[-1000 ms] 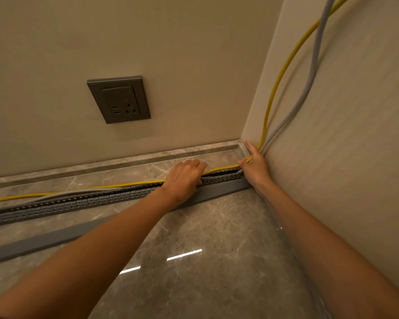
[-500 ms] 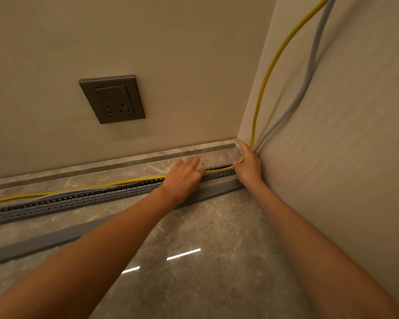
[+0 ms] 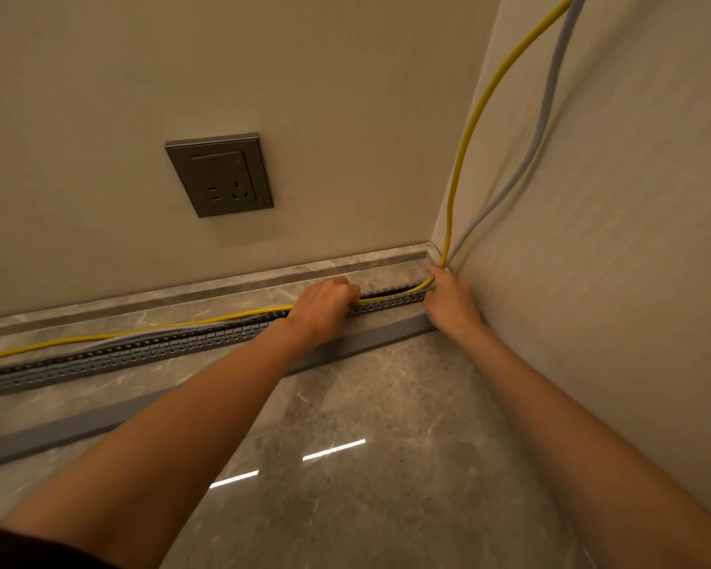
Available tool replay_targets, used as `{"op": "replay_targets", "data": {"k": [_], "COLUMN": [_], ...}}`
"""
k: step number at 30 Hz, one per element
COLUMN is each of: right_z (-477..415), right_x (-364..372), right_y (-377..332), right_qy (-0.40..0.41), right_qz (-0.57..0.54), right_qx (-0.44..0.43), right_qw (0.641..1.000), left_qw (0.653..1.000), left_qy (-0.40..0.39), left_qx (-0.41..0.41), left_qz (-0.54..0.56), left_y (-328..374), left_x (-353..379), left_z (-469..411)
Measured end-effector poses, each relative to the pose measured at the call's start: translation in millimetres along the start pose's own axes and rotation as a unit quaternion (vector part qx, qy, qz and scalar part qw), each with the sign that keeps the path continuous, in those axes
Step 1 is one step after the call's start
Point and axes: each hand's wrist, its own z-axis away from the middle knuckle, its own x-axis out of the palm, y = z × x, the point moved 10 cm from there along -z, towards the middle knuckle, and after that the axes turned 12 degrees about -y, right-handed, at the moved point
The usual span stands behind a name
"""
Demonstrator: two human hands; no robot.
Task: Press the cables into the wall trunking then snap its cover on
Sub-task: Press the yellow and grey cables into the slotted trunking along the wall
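1. The floor [image 3: 386, 507] is glossy grey-brown marble tile, meeting two beige walls at a corner.
2. The slotted grey trunking [image 3: 140, 353] lies on it along the back wall, reaching the corner.
3. The plain grey cover [image 3: 58, 431] lies flat just in front of the trunking, parallel to it.
4. A yellow cable [image 3: 99, 335] and a grey cable [image 3: 140, 334] rest along the trunking's far edge.

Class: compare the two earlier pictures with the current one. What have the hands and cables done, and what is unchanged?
The left hand has curled from flat fingers into a fist on the yellow cable, pressing it at the slotted trunking. The right hand stays at the corner on the cable bend. The grey cable, the cover lying on the floor and the socket are unchanged.
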Motion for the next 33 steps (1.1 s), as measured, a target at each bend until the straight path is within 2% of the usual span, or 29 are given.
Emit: {"op": "replay_targets", "data": {"k": [3, 5, 11, 15, 18, 25, 33], "right_z": [16, 22, 28, 29, 26, 17, 8], "right_x": [-7, -2, 50, 79, 87, 86, 78], "right_y": [-12, -27, -94, -120, -125, -125, -122], "right_qy": [0.046, 0.050, -0.055, -0.104, -0.110, -0.091, -0.052], "right_qz": [0.056, 0.063, 0.031, 0.043, 0.076, 0.081, 0.014], "right_qx": [0.004, -0.020, -0.140, -0.157, -0.154, -0.138, -0.107], "right_qw": [0.997, 0.997, 0.988, 0.981, 0.979, 0.983, 0.993], "left_qw": [0.996, 0.992, 0.974, 0.963, 0.958, 0.956, 0.986], "left_qy": [0.013, 0.026, -0.008, -0.027, -0.045, -0.046, 0.065], "left_qx": [0.001, -0.018, -0.128, -0.152, -0.147, -0.143, -0.066], "left_qz": [0.084, 0.121, 0.185, 0.221, 0.243, 0.253, 0.142], "left_y": [-18, -35, -104, -130, -135, -142, -124], "left_x": [2, 0, 8, 13, 16, 20, -2], "left_z": [7, 16, 47, 61, 62, 54, 63]}}
